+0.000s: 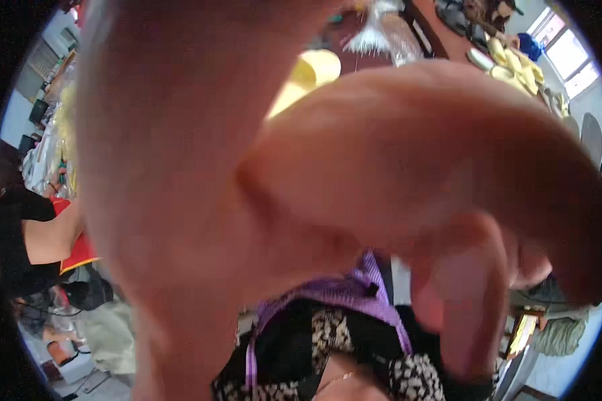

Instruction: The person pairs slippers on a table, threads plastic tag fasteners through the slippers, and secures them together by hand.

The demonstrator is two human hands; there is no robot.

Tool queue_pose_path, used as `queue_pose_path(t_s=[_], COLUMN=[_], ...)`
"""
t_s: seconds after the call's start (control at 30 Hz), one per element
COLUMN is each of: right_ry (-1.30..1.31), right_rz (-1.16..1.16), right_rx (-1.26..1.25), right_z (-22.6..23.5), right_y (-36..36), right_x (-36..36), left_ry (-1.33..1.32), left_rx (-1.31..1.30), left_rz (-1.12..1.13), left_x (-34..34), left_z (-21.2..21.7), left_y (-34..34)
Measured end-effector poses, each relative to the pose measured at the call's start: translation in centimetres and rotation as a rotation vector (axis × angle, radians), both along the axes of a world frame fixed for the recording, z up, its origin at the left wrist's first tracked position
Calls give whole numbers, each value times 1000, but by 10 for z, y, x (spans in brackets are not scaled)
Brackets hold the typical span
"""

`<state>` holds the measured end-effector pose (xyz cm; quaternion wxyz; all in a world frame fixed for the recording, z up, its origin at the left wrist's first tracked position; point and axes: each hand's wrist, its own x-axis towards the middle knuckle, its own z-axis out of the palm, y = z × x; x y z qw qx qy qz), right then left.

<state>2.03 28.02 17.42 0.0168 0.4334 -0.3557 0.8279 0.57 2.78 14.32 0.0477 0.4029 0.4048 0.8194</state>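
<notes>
Very close to the camera, blurred skin covers most of the head view. A hand and wrist, apparently my left hand (174, 187), rises from the lower left edge to the top. To the right, a broad finger-like shape (394, 154) stretches sideways and bends down, with more curled fingers (475, 301) under it. Whether these belong to the same hand or to my right hand, I cannot tell. No held object shows; anything behind the skin is hidden. A curved yellow piece (318, 70) shows partly behind the hand.
A reddish-brown table carries a bundle of white strands (368, 41), clear plastic and yellow pieces (515, 67). At the left, another person's forearm (50, 240) lies near a red piece with yellow edging (80, 254). Greenish cloth (562, 334) is at the lower right.
</notes>
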Motion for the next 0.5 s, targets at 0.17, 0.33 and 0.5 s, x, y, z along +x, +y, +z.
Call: queue_pose_path(t_s=[0.17,0.33,0.5], right_ry=[139,186,158], right_rz=[92,169,226], right_rx=[6,-20,-69], right_z=[23,38,42], right_y=[-2,-9,-14], right_x=[-21,-19,-5], left_ry=[164,238,230], left_rx=[80,119,140], left_rz=[-21,-61,-120], left_x=[-28,-41,-47], left_z=[11,22,23], left_y=[14,21,27])
